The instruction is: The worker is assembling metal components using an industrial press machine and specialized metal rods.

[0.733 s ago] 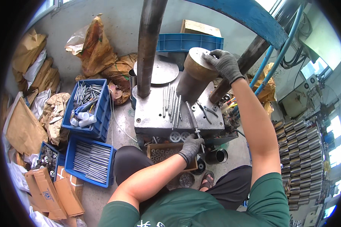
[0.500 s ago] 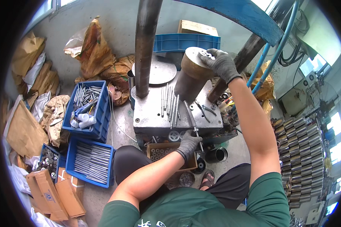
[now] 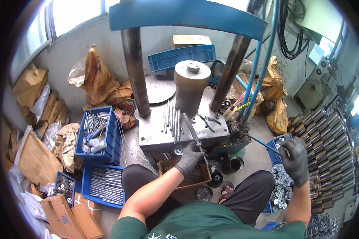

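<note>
My left hand, in a dark grey glove, is wrapped round a stepped steel shaft. The shaft slants in front of the press bed, its upper end over the bed's front edge. Off to the right, my gloved right hand is held with curled fingers above a blue bin of small spoked metal wheels; what its fingertips hold, if anything, is hidden. A thick metal cylinder stands on the bed with a small round boss on top. Several thin shafts and pliers lie on the bed.
Two steel columns and a blue crossbeam frame the bed. Blue crates of shafts stand at left. A cardboard box of rings sits below the bed. Stacked metal tubes line the right; blue hoses hang nearby.
My right hand has left the cylinder's top, where it held a pale spoked wheel, and moved down right to the bin. My left hand still grips the shaft. The view has shifted.
</note>
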A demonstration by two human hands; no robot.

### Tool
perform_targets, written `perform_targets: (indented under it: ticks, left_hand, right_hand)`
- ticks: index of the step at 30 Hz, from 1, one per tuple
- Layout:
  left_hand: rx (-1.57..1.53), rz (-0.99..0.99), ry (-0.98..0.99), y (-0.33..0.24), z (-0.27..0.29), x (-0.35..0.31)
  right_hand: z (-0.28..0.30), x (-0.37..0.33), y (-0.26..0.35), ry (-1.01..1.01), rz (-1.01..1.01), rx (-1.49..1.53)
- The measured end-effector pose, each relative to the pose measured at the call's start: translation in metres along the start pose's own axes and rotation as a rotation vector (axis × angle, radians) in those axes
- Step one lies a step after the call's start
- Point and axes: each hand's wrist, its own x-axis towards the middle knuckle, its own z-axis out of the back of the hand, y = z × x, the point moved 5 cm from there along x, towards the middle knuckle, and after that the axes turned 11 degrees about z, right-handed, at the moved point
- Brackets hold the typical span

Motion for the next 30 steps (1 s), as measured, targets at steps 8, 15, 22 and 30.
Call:
perform_targets:
  ticks: [8,15,22,30]
  left_hand:
    - [0.421,-0.492,-0.118,-0.058,-0.004,-0.029]
    - [0.489,-0.895,-0.113,-0.172,-0.035,-0.074]
    - [0.272,-1.041,-0.193,-0.305,-0.031,-0.016]
    - [0.085,-0.941,-0.393,-0.374,-0.012,0.043]
  right_hand:
    - [-0.025,-0.089,-0.042,-0.15,-0.274,0.14]
    - [-0.04,0.001,-0.12,-0.665,-0.313,0.026]
    - [-0.07,0.047,-0.191,-0.807,-0.512,0.195]
    - [-0.069,0.043,-0.191,-0.906,-0.616,0.324]
